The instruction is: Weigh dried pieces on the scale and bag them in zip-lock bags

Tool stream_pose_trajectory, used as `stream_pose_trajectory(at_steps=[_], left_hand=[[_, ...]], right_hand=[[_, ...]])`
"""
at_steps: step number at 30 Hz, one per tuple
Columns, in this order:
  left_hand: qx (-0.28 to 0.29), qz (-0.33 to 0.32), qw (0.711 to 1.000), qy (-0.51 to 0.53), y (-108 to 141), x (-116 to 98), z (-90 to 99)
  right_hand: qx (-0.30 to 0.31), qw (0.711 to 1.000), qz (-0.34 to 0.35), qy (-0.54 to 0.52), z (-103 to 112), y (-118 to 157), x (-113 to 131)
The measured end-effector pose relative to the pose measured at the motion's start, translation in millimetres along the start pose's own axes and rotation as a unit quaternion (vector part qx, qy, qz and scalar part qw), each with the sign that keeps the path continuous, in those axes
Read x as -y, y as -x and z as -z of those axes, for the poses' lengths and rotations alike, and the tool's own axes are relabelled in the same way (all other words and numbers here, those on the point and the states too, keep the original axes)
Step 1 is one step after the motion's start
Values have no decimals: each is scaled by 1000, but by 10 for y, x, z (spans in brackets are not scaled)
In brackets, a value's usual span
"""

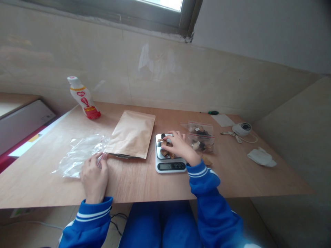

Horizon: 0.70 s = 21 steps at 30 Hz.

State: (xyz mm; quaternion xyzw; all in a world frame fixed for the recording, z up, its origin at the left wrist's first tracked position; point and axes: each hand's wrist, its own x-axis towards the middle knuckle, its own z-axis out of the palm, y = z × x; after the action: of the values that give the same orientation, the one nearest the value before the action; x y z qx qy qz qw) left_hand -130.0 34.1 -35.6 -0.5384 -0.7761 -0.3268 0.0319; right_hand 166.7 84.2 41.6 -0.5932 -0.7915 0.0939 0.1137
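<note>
My right hand [178, 144] is over a small white digital kitchen scale [158, 168], its fingers curled round dried brown pieces [165, 144] that look like dried mushroom or fruit slices. These pieces lie on the scale's shiny plate, partly hidden by the fingers. Digits show on the display, too blurred to read surely. On the left, my left hand [94, 177] rests on the table with its fingers bent on the edge of clear plastic bags [80, 155]. A brown kraft paper pouch [133, 134] lies flat between the bags and the scale.
Two zip bags of dried pieces [200, 137] lie right of the scale. Behind stands a white and red bottle [84, 98]. Farther right are a white camera with cable [241, 129], a crumpled white cloth or tissue [261, 157], a paper sheet [222, 120] and a green-handled tool [213, 113].
</note>
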Motion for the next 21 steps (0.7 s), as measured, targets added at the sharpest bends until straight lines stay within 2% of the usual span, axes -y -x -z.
stream_pose_trajectory(at_steps=[6, 13, 21], left_hand=[[-5, -6, 1000, 9, 0, 20, -12], [-5, -7, 1000, 13, -2, 7, -3], [5, 2, 1000, 16, -1, -9, 13]], right_hand=[[-4, 999, -1, -34, 56, 65, -43], [-110, 990, -37, -84, 83, 373, -134], [-258, 954, -103, -113, -358, 1076, -480]])
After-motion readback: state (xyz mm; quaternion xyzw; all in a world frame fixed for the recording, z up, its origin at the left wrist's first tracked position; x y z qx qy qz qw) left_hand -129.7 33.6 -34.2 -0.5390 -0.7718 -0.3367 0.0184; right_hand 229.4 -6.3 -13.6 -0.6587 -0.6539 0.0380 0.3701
